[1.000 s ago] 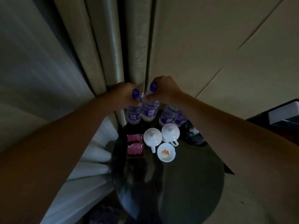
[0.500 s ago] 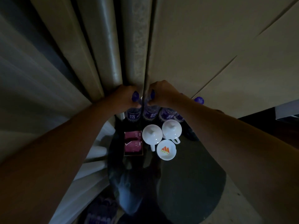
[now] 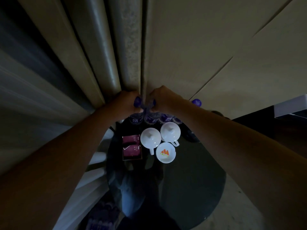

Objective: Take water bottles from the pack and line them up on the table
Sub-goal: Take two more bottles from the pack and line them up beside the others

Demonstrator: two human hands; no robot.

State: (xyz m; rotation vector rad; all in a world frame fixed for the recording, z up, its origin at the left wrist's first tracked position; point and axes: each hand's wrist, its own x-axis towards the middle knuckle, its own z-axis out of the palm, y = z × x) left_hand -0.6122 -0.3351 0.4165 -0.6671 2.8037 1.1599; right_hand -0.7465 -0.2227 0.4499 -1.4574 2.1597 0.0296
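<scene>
Several clear water bottles with purple caps and purple labels stand in a row at the far edge of a dark round glass table (image 3: pixel 191 188). My left hand (image 3: pixel 123 103) grips the neck of the leftmost bottle (image 3: pixel 135 119). My right hand (image 3: pixel 163 99) grips the neck of the bottle beside it (image 3: pixel 151 119). Two more bottles (image 3: pixel 167 119) stand to the right, partly hidden under my right forearm, and one purple cap (image 3: pixel 196 102) shows above the arm. At the bottom of the view, below the table, a pack of bottles (image 3: pixel 99 219) lies in the dark.
In front of the bottles sit two white lidded cups (image 3: pixel 150 138) (image 3: pixel 170 131), a small white dish with an orange logo (image 3: pixel 165 152), and a tray of maroon sachets (image 3: pixel 132 147). Curtains (image 3: pixel 83 63) hang on the left, a wall on the right. A dark cabinet (image 3: pixel 282 127) stands at the right.
Both hands have lowered their bottles from a tilted, raised position down upright onto the table's far edge. The camera has tipped further downward.
</scene>
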